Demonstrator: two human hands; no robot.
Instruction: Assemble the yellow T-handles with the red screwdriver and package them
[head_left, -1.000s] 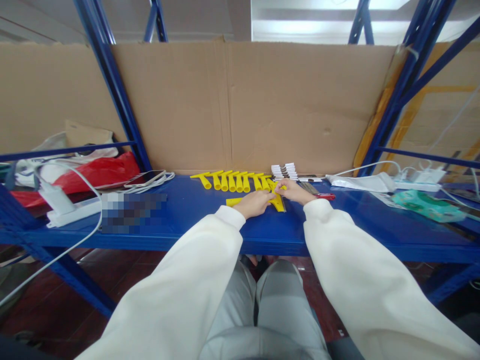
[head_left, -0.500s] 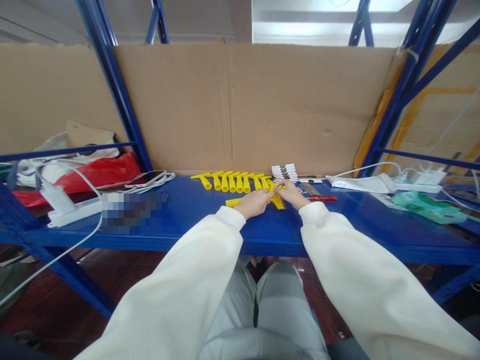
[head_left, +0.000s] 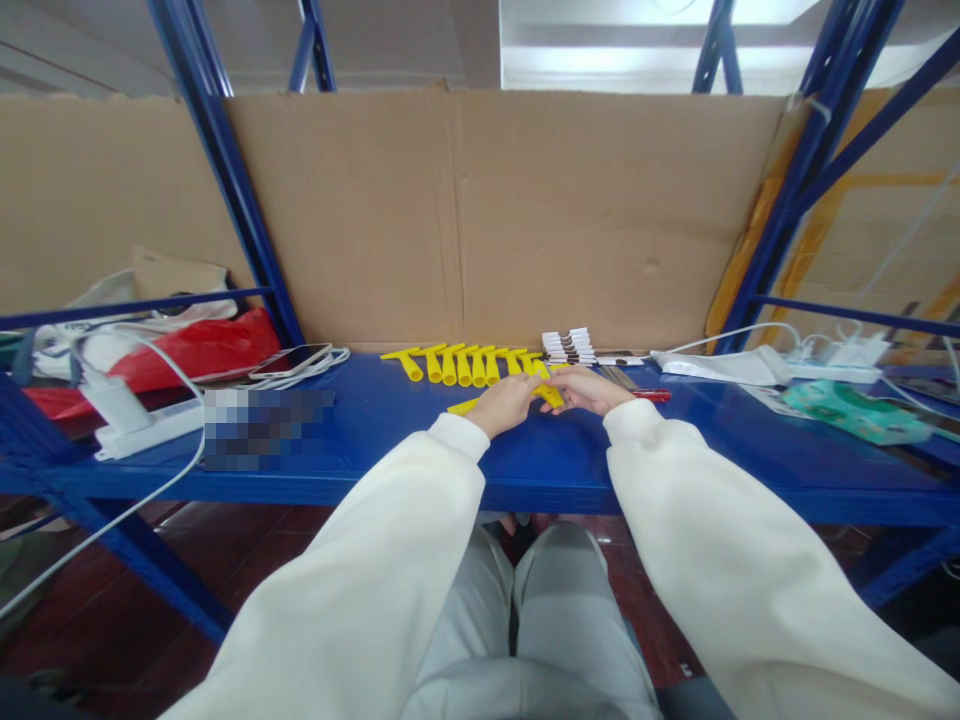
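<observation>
The left hand (head_left: 507, 405) is clamping a yellow tool (head_left: 553, 396) by its handle over the shelf (head_left: 375, 430), near of the tool row (head_left: 464, 373); the right hand (head_left: 589, 388) is pinching its head. They are seemingly adjusting that head; the next move is calling for a steady left grip.

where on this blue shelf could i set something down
Bare: between the blurred item and left hand, in front of the yellow tools; between the red handle and green packet, in front of the white pouch. Crowded: behind left hand and right hand: yellow tools, white stack.
</observation>
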